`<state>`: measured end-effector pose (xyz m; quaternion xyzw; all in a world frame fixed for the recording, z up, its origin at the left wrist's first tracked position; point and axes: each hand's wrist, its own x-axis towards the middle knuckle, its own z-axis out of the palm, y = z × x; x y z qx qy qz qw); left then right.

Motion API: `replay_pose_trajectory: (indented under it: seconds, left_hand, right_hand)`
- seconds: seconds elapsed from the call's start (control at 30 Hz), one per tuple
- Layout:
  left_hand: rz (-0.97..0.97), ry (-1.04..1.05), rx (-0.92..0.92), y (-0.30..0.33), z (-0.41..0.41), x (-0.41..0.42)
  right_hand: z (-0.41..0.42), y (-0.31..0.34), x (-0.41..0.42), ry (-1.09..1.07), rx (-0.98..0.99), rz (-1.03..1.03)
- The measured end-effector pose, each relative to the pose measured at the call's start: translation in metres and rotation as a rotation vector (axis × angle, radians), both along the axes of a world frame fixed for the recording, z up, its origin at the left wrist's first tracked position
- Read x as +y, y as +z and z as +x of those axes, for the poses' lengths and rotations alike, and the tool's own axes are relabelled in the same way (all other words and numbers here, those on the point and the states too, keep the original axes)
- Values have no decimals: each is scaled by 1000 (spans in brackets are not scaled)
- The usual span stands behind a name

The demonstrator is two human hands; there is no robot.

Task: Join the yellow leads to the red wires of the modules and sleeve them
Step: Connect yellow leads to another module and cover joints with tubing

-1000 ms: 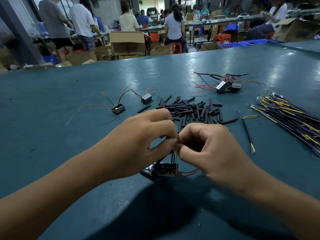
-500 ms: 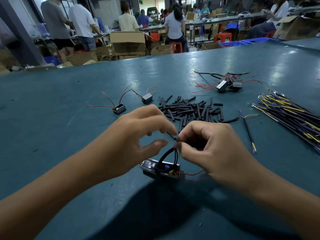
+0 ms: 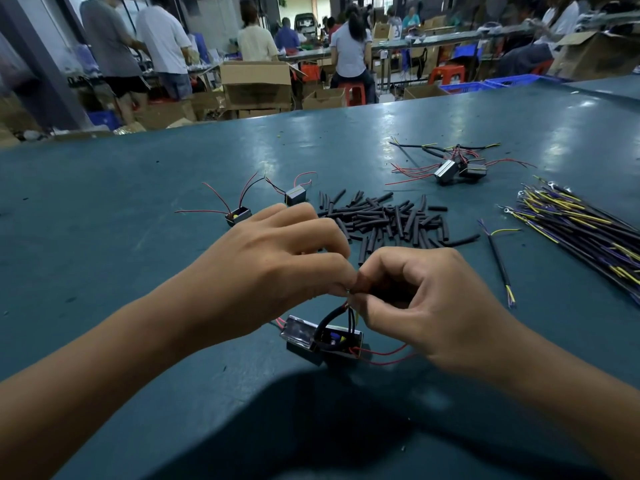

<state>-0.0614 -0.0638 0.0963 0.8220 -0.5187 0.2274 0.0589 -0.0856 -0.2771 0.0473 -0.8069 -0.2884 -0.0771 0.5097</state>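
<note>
I see the fingers (image 3: 341, 277) of the left hand (image 3: 277, 268) curled, thumb and forefinger pinching a wire end where they meet the right hand (image 3: 429, 299). The right fingers (image 3: 367, 271) are curled too, pinching the same joint from the other side; what exactly lies between the tips is too small for me to tell. Black leads and a red wire (image 3: 381, 353) drop from the pinch to the module (image 3: 322, 337) lying on the counter (image 3: 104, 237) just below both hands. Both forearms come in low from the near corners and converge over it.

Just beyond the knuckles lies a heap of black sleeves (image 3: 388, 216). Two more modules (image 3: 239, 215) with red wires sit beyond the left hand. A single lead (image 3: 500, 265) lies right of the right hand, the bundle of yellow leads (image 3: 581, 230) beyond it by the right edge. A cluster of joined modules (image 3: 457, 169) sits farther back. Bare counter spreads to the left, its far edge well away.
</note>
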Motion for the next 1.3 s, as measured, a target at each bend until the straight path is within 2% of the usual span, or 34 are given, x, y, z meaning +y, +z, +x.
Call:
replay_pose_trajectory:
  seconds: [0.1, 0.17, 0.3, 0.4, 0.43, 0.53, 0.67, 0.7, 0.77, 0.9, 0.97, 1.1, 1.3]
  left_hand:
    - [14, -7, 20, -2, 2, -2]
    - [-12, 15, 108, -4, 0, -4]
    - [-156, 132, 505, -10, -7, -6]
    - [-291, 306, 1004, -4, -11, -8]
    - [-321, 379, 1119, -2, -12, -8]
    - [-354, 480, 1224, 1, -14, -14]
    - [-480, 499, 1502, 4, -16, -18]
    - [-475, 498, 1496, 3, -16, -18]
    - [-435, 487, 1306, 1, -16, -15]
    - [-284, 284, 563, -1, -15, -3]
    - [-137, 180, 308, 2, -16, 0]
    - [88, 66, -47, 3, -14, 0]
    - [232, 5, -285, 13, -14, -3]
  right_hand:
    - [0, 0, 0, 12, -7, -3]
    - [1, -1, -1, 3, -19, 3]
    - [-1, 1, 0, -58, -111, -52]
    - [-3, 2, 1, -68, -169, -97]
    - [-3, 2, 2, -69, -184, -109]
    - [-4, 1, 1, -72, -192, -98]
    - [-5, 2, 2, -74, -239, -124]
    - [-4, 2, 2, -80, -235, -123]
    - [-3, 2, 1, -81, -197, -94]
    - [0, 1, -1, -46, -109, -36]
    - [1, 1, -1, -38, -87, -21]
    - [2, 0, 0, -24, -67, -25]
    - [2, 1, -2, 13, -65, -24]
